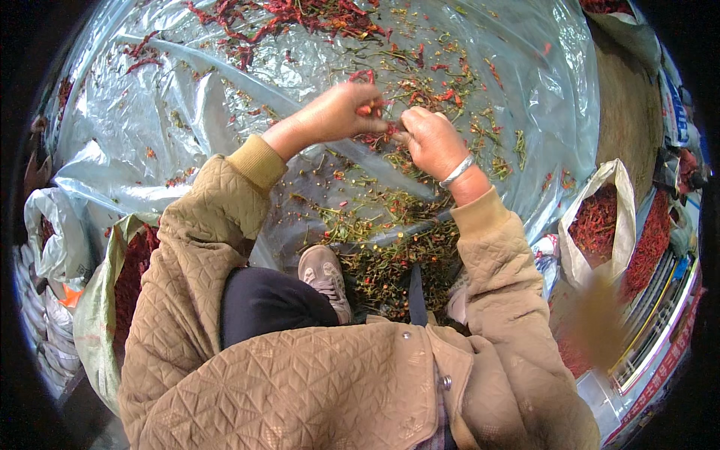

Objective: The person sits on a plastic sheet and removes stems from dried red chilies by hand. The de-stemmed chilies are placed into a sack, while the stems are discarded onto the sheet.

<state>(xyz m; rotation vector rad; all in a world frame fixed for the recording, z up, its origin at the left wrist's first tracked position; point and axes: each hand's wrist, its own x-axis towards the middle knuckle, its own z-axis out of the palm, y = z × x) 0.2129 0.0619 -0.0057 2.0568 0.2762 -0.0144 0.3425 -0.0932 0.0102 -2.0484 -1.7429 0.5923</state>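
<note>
My left hand (337, 114) is closed around several dried red chili peppers (365, 110), whose red shows between and above the fingers. Close beside it, my right hand (436, 144) is pinched shut, with the fingertips almost meeting those of the left. What the right fingers grip is too small to make out. Both hands are above a clear plastic sheet (240, 127) strewn with chili bits and green stems. Below them, near my shoes, lies a heap of stems and caps (397, 259).
More dried chilies (300, 19) lie at the sheet's far side. Open sacks of red chilies stand at the right, one a white sack (624, 217), and another pale sack (97, 337) at the left. My shoe (322, 277) borders the stem heap.
</note>
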